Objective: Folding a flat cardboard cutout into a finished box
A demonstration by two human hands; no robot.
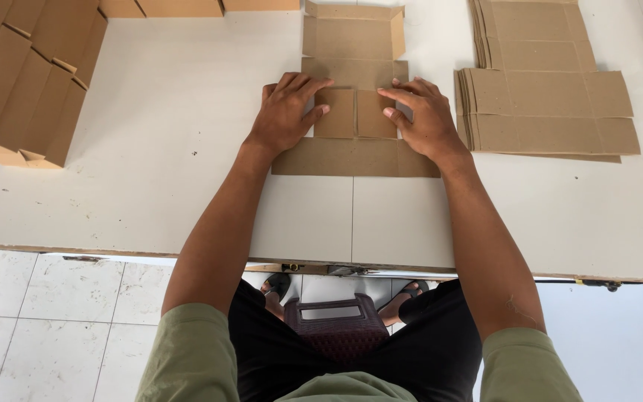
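A pile of folded brown boxes (20,82) sits far to the left of the flat cardboard sheet (355,112), at the left edge of the white desk (165,171). More brown cardboard (180,7) lies along the far edge of the desk, up and to the left of the sheet.

The flat cardboard sheet lies on the desk, in the middle, right in front of the person. It is brown and has flaps cut into it. Two small flaps are folded in over its middle and meet side by side. A side flap at the far right end of the sheet stands up a little.

The left hand (286,112) lies on the left part of the sheet. Its grip is apart, with the fingers spread flat, and it presses down on the left small flap. It clamps on nothing.

The right hand (422,119) lies on the right part of the sheet. Its grip is apart too, with the fingers flat on the right small flap. The two hands are close, with the two flaps between them.

A stack of flat cardboard sheets (545,89) lies just to the right of the sheet, near the right hand but not touching it.

Under the desk, on the near side of the sheet, a dark brown stool (336,327) shows between the person's legs.
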